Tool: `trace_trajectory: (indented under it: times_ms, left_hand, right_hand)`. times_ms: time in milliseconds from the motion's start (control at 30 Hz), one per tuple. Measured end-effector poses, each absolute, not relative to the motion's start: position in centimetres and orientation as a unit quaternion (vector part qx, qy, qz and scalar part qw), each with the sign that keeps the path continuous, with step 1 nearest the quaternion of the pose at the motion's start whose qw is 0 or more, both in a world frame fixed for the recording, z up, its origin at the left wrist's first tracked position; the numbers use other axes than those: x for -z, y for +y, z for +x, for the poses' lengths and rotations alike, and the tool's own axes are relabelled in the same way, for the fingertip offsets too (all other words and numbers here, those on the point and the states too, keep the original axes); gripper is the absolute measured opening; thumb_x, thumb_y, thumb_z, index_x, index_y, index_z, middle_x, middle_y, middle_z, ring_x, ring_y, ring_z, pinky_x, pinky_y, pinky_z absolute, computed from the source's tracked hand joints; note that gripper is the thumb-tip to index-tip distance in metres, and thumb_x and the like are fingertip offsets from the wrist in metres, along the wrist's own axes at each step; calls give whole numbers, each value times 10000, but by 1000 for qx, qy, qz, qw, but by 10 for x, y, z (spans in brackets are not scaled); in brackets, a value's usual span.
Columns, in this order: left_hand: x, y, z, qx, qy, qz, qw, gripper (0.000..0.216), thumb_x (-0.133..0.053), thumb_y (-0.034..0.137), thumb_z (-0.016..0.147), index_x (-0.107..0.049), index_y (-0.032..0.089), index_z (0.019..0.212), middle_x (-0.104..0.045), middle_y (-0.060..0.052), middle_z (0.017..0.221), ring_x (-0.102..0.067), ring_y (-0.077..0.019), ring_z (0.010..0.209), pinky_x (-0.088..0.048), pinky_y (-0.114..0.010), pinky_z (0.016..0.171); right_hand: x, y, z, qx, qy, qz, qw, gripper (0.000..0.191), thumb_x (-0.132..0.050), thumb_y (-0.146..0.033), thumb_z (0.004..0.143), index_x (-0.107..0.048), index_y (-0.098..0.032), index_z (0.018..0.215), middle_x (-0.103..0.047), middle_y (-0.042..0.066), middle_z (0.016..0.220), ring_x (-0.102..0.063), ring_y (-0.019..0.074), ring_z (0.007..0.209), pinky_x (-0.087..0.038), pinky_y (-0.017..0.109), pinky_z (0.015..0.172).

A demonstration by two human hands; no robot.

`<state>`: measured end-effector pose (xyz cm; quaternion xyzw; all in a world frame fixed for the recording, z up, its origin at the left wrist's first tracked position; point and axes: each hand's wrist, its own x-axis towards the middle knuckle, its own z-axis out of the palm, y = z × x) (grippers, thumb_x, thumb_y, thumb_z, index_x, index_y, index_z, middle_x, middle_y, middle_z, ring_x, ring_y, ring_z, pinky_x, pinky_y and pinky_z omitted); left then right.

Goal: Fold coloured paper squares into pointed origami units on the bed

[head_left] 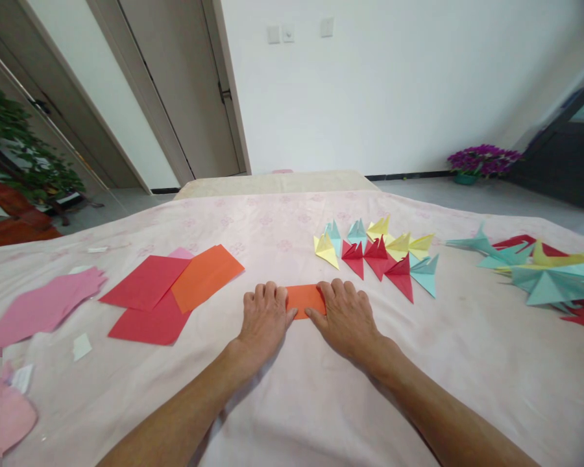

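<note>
2 hands press palm-down on a folded orange paper [305, 298]. The left hand [265, 319] lies flat over its left end and the right hand [346, 318] over its right end, fingers close together, pinching nothing. It lies on the pink-clothed surface [292, 402], long axis running left to right. Beyond it sit folded paper shapes [379, 253], and red and orange sheets [175, 292] lie to the left.

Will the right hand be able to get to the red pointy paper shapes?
Probably yes. The right hand rests flat on the orange paper, and the red folded shapes lie just beyond it on the pink cloth, with nothing in between.
</note>
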<state>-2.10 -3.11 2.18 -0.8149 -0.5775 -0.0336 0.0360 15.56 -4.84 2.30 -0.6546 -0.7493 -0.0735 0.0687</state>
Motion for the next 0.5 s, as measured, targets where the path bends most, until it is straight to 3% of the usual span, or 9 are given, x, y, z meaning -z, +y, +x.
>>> trace_trajectory:
  times_ms: [333,500]
  left_hand:
    - [-20,-34,-73,62,-565,-822,36,238,-562,345,920,-508,219,1114,-535,-82,1163,-464,-273,1064,-376,-423,878]
    - [-23,-19,-82,124,-535,-834,-54,312,-506,391,950,-495,202,1198,-543,-98,1220,-490,-269,1113,-417,-427,915]
  right_hand:
    - [-16,-41,202,73,-757,-645,79,402,-444,-385,984,-494,-229,1351,-582,117,1079,-503,280,968,-362,386,795]
    - [-16,-36,216,-35,-744,-640,189,323,-370,-322,1005,-632,-244,1178,-638,67,1026,-557,218,939,-389,333,825]
